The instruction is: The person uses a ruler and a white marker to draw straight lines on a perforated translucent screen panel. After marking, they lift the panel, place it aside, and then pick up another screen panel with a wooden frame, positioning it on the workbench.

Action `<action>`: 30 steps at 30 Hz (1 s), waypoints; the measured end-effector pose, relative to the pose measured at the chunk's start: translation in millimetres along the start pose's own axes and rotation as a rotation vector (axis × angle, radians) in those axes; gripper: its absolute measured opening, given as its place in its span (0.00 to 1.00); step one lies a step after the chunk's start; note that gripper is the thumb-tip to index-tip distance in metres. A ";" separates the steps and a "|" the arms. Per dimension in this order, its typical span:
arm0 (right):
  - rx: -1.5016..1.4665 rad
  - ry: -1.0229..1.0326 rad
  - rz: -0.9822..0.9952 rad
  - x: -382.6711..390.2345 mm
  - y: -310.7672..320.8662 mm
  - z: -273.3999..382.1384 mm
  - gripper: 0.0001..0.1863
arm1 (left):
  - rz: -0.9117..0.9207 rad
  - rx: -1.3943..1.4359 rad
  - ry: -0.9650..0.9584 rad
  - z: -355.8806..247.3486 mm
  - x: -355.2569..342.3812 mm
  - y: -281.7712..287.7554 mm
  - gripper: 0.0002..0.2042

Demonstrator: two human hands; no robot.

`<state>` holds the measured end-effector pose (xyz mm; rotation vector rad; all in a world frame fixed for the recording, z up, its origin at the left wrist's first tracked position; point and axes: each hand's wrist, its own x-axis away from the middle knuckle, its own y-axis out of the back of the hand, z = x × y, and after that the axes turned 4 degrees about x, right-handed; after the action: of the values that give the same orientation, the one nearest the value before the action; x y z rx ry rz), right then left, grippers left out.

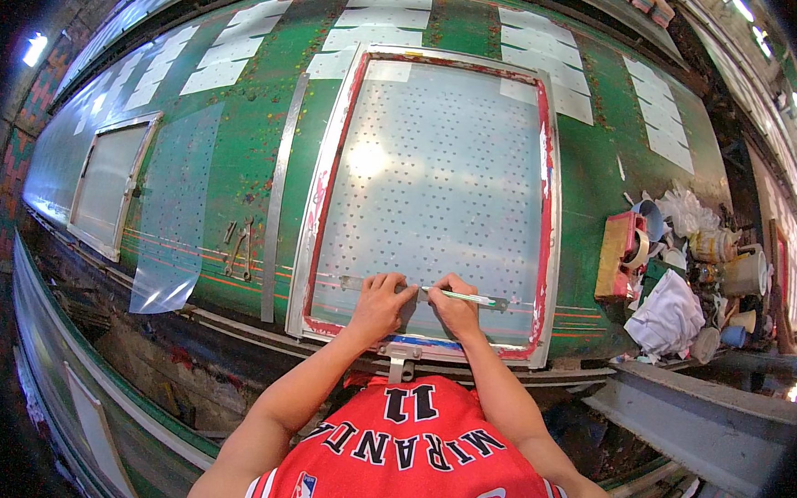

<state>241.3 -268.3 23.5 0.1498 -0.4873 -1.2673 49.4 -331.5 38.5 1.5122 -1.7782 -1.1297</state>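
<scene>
The right hand (458,315) had its grip closed around a slim pale pen (470,298), held low over the near end of a framed screen (447,206). The left hand (379,306) lay on a thin straight strip (351,283) there; whether its grip pinched anything could not be told. The screen, dotted with small hearts, lay on the green bench (594,192), a long metal bar (283,196) and wrenches (249,251) to its left.

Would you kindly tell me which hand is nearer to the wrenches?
Left. The left hand is to the right of the wrenches; the right hand is farther right, holding a pen.
</scene>
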 end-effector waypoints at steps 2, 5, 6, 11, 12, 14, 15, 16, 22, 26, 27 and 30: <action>-0.002 -0.007 0.016 -1.7 1.7 0.4 0.09 | 0.002 0.002 0.001 -0.7 0.4 0.3 0.27; -0.016 -0.016 0.018 -3.5 1.2 1.1 0.09 | 0.019 0.007 0.001 -0.7 0.3 1.7 0.26; -0.030 -0.027 0.018 -3.8 0.6 1.2 0.09 | 0.015 0.006 0.000 -0.8 0.2 2.1 0.26; 0.015 0.016 -0.003 -1.8 -0.5 -1.1 0.09 | -0.011 0.015 -0.015 -1.6 -0.2 2.8 0.26; -0.004 0.009 -0.006 -1.7 -0.6 -1.6 0.09 | -0.013 0.009 -0.014 -1.7 0.2 3.3 0.26; 0.005 -0.014 0.007 -1.8 -1.5 -2.1 0.09 | -0.010 0.008 -0.013 -2.6 0.2 3.6 0.26; -0.017 -0.050 0.022 -2.1 -1.5 -2.2 0.09 | -0.008 0.007 -0.012 -3.0 -0.3 3.6 0.27; 0.015 -0.008 0.004 -2.5 -1.4 -2.3 0.09 | -0.007 0.005 -0.010 -3.3 -0.7 3.6 0.27; 0.001 0.071 -0.033 -0.1 -0.8 -3.0 0.08 | 0.006 0.012 0.006 -2.7 0.4 2.7 0.28; -0.230 -0.032 -0.037 -0.8 6.3 -3.4 0.06 | 0.024 -0.008 0.006 0.5 0.3 0.8 0.33; -0.337 -0.133 -0.033 -1.4 9.7 -3.6 0.06 | 0.025 -0.004 -0.011 1.0 0.6 0.6 0.32; -0.644 -0.172 -0.073 -3.3 17.8 -5.6 0.05 | 0.024 0.007 -0.052 2.0 1.6 1.5 0.29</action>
<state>258.6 -260.7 24.3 -0.4903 -0.2007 -1.4568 46.6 -332.6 38.6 1.4742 -1.8317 -1.1619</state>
